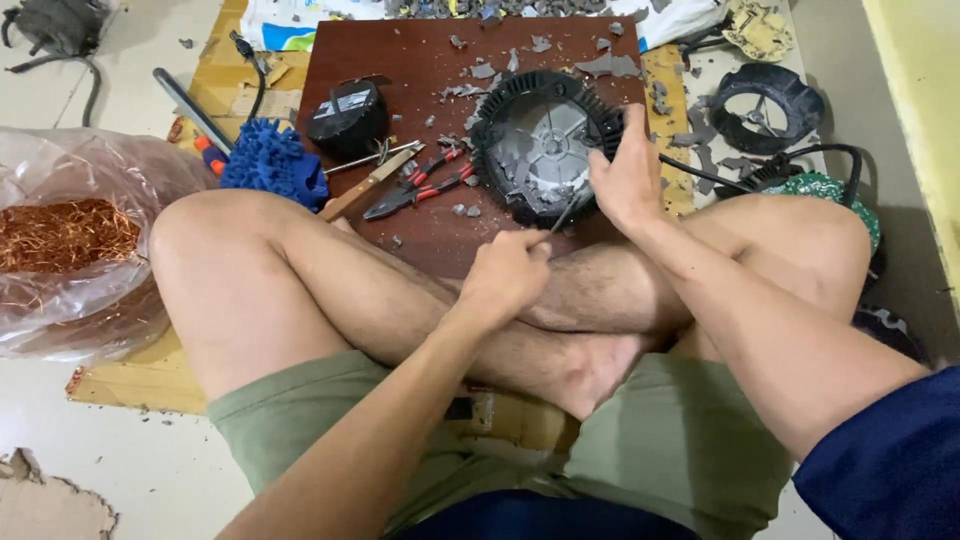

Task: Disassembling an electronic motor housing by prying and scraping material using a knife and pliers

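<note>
Both hands work at the near edge of a dark red board [420, 70] laid on the floor in front of a person sitting cross-legged. Left hand [507, 275] is closed in a fist around a thin metal tool [563, 215], whose tip pokes into the round black finned housing [545, 145]. Right hand [628, 178] grips that housing's rim at about three o'clock, fingers curled over the fins, thumb side up. The housing sits on the board's right half, its lower rim near the board's near edge and just above the crossed shins.

At nine o'clock from the housing lie red-handled pliers [425, 185] and a wooden-handled knife [365, 187], close together, with a small black box [348, 118] beyond them at ten o'clock. Grey plastic shards litter the board, thickest toward twelve o'clock. A blue bristly mitt [272, 160] overhangs the board's left edge. Further left, a clear bag of copper wire [65, 235] presses against the knee. At two o'clock, off the board, rests a black fan ring [765, 105] with a cable. Open room is scarce: bare board shows mainly between the tools and the shins.
</note>
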